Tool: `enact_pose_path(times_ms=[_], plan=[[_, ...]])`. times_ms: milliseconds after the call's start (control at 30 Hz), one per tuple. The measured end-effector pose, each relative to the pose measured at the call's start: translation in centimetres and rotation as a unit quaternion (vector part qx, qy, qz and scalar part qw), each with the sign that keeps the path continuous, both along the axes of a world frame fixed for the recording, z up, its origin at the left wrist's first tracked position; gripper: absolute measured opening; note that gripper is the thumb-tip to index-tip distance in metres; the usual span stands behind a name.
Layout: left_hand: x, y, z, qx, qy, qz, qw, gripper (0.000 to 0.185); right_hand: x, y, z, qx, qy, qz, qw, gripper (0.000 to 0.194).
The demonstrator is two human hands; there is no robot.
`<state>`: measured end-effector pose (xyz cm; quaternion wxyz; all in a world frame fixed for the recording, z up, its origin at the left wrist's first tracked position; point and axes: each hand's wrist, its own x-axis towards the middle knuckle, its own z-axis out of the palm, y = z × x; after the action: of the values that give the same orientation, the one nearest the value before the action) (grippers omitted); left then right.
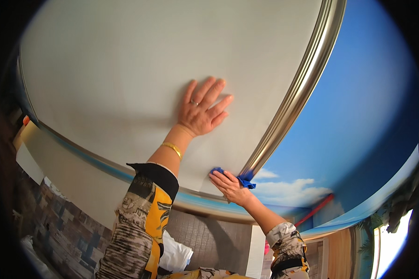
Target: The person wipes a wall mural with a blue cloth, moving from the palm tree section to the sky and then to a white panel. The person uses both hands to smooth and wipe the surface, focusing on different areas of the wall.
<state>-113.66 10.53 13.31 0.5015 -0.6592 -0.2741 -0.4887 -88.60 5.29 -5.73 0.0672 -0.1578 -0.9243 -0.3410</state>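
My left hand (201, 108) lies with its palm and spread fingers against a large pale flat panel (125, 69); a ring and a gold-coloured bracelet are on that arm. Lower and to the right, my right hand (230, 186) presses a crumpled blue cloth (246, 183) against the panel's lower right corner. The cloth touches the bottom end of the shiny metal frame strip (293, 101) that runs up the panel's right edge. Part of the cloth is hidden under my right hand.
Right of the frame is a wall surface with a blue sky and cloud picture (349, 115). A red strip (314, 211) stands out near its bottom. Below are a grey ribbed surface (209, 237), white fabric (174, 253) and a wood-patterned floor (70, 226). A bright window (392, 247) is at lower right.
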Motion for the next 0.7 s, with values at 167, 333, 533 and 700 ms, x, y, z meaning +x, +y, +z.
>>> enact_pose_path(times_ms=[167, 333, 533, 700], plan=[[0.0, 0.2, -0.1, -0.002, 0.0, -0.008, 1.0, 0.039, -0.6, -0.2, 9.0, 0.062, 0.146, 0.003, 0.987, 0.053], [0.3, 0.3, 0.0, -0.007, -0.01, -0.011, 1.0, 0.048, -1.2, -0.3, 20.0, 0.136, 0.234, -0.032, 0.962, 0.069], [0.3, 0.1, 0.0, -0.008, -0.006, -0.026, 1.0, 0.04, -1.3, 0.3, 30.8, 0.293, 0.351, -0.045, 0.888, 0.056], [0.5, 0.3, 0.1, -0.009, -0.01, -0.029, 0.999, 0.043, -1.5, 0.6, 29.0, 0.299, 0.353, -0.053, 0.885, 0.052]])
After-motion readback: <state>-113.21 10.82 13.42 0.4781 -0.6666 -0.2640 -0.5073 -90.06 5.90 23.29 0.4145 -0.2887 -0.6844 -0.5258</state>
